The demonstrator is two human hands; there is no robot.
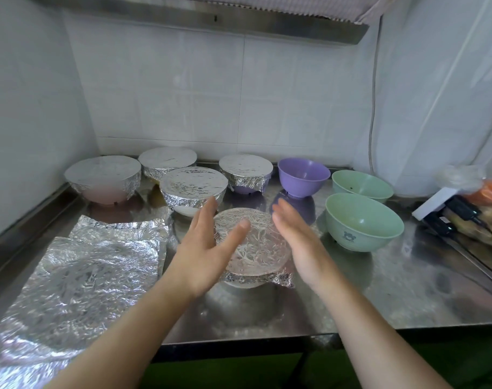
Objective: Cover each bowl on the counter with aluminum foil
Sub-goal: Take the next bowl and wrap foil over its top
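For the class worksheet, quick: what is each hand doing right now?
Left hand: open, fingers straight, holding nothing, beside the foil-covered bowl.
Right hand: open, fingers straight, holding nothing.

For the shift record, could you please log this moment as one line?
foil-covered bowls: five | nearest covered bowl: between open hands, left, right | uncovered: purple bowl, two green bowls | spare foil sheets: left

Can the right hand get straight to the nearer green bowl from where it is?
Probably yes: the right hand is open, holding nothing, and the nearer green bowl stands uncovered just to its right, nothing between them.
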